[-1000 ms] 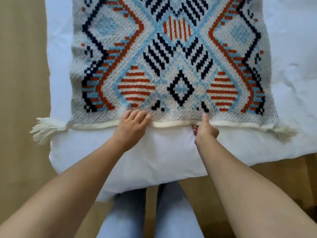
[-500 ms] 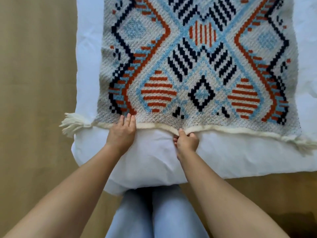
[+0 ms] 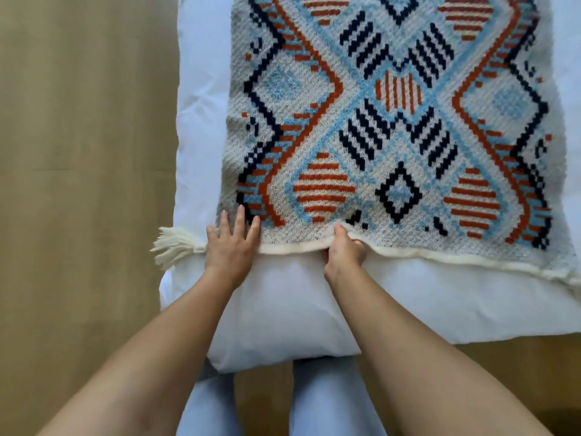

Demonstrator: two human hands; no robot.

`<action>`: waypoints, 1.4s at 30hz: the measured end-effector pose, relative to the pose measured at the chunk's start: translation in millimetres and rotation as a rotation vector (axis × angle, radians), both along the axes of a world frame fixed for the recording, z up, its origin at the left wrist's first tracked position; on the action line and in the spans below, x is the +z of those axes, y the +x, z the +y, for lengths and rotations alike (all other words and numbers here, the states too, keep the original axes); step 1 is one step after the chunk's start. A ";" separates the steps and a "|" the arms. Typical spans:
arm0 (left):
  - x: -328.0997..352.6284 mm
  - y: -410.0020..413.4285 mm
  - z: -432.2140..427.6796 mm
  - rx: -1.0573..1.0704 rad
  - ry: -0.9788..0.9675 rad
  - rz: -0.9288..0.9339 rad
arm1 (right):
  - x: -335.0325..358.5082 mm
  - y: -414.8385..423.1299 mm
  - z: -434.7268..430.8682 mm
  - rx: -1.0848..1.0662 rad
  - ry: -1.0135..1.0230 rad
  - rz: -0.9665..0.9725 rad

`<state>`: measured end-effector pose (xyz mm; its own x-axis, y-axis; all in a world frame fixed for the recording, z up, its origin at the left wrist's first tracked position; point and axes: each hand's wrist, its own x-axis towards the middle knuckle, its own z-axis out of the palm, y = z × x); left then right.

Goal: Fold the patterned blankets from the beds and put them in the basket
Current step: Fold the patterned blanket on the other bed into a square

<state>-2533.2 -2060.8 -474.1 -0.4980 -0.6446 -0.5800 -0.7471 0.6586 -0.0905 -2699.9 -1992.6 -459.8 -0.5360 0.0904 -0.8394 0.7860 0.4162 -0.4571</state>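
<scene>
While both hands have shifted toward 9 o'clock along the hem | left hand (image 3: 232,247) flat, fingers spread, near tassel (image 3: 171,247) | right hand (image 3: 344,251) pinching blanket (image 3: 393,121) hem | fold not begun.

blanket (image 3: 393,127): pale grey knit, diamonds and zigzags in rust orange, light blue, navy | blanket hem (image 3: 292,248): cream | tassel (image 3: 171,248), near left corner: cream | sheet (image 3: 201,121): white | floor (image 3: 78,184): tan wood | trousers (image 3: 327,401): light blue

Bare forearms, no sleeves or jewellery in view — pale blue trousers (image 3: 330,401) on both legs below.
</scene>
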 end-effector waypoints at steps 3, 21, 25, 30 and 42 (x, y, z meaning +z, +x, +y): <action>11.6 9.7 -27.1 -0.054 0.043 0.152 | 6.8 8.9 -13.7 -0.049 0.050 0.110; 101.3 3.4 -167.4 -0.385 0.144 0.539 | 60.6 47.6 -108.0 -0.407 0.057 0.458; 110.8 -25.5 -210.2 -0.500 0.136 0.505 | 68.0 20.6 -139.0 -0.368 0.095 0.507; 113.5 -80.1 -273.0 -0.482 0.278 0.470 | 74.6 -27.4 -196.0 -0.296 0.136 0.510; 111.7 -177.5 -453.2 -0.387 0.357 0.288 | 75.0 -120.2 -352.8 -0.288 0.092 0.429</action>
